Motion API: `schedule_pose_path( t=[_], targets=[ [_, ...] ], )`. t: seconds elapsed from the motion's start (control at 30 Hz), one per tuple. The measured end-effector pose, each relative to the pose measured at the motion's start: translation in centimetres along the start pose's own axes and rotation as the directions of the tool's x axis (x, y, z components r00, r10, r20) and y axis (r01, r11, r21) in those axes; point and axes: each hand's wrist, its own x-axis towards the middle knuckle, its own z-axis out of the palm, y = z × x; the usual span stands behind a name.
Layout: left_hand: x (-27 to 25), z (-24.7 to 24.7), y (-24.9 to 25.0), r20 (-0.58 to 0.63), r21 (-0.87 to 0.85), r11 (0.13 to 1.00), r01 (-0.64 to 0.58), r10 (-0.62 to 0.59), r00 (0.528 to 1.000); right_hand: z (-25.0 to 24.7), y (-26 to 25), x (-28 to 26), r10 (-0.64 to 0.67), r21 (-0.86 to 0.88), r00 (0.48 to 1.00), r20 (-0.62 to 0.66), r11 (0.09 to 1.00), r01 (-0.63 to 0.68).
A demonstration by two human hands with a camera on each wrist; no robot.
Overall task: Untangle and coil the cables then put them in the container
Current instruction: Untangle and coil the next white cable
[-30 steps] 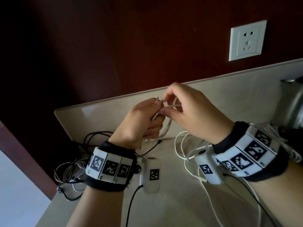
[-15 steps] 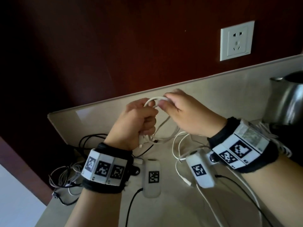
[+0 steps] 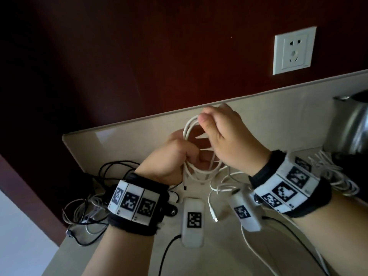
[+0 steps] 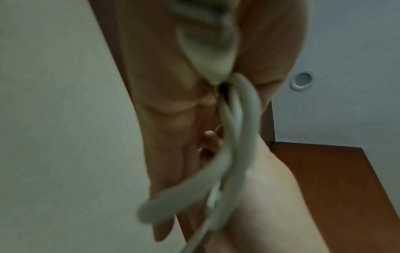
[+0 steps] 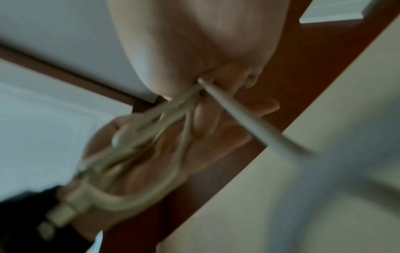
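Coil (image 3: 196,156) grown to several loops; two hands, left (image 3: 167,162), right (image 3: 229,140), gripping.

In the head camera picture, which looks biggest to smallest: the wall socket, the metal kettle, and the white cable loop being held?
1. Metal kettle, largest, though cut off by the frame edge.
2 and 3. White cable loop and wall socket look about alike; the loop is nearer the camera, so I won't rank them.
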Motion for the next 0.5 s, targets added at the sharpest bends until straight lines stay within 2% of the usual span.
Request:
schedule_pose_path(
  t=[0.1, 0.2, 0.3, 0.37, 0.4, 0.47, 0.5],
  targets=[
    [0.0, 0.4, -0.2, 0.034, 0.011, 1.0, -0.006, 0.006, 0.999, 0.3, 0.1, -0.3, -0.011, -0.231, 0.997, -0.074, 0.973, -0.006],
    [0.2, 0.9, -0.4, -0.062, 0.057, 0.998, -0.026, 0.029, 0.998, -0.1, -0.2, -0.4, -0.005, -0.457, 0.993, -0.115, 0.888, -0.048],
    [0.6, 1.6, -0.6, -0.133, 0.045, 0.998, -0.046, 0.051, 0.99, -0.2, -0.5, -0.5, 0.095, -0.542, 0.987, -0.128, 0.827, -0.149],
    [0.8, 1.8, -0.7, -0.159, 0.021, 0.998, -0.051, 0.054, 0.986, -0.2, -0.5, -0.3, 0.207, -0.499, 0.974, -0.092, 0.837, -0.225],
    [0.8, 1.8, -0.8, -0.159, 0.006, 0.999, -0.053, 0.054, 0.986, -0.2, -0.4, -0.2, 0.279, -0.414, 0.959, -0.041, 0.869, -0.27],
    [1.0, 1.5, -0.7, -0.152, -0.048, 0.997, -0.064, 0.056, 0.987, -0.7, -0.6, 0.1, 0.403, -0.109, 0.91, 0.094, 0.913, -0.393],
    [1.0, 1.2, -0.4, -0.148, -0.103, 0.992, -0.074, 0.058, 0.987, -1.0, -0.7, 0.2, 0.442, 0.039, 0.88, 0.175, 0.89, -0.455]
  ],
)
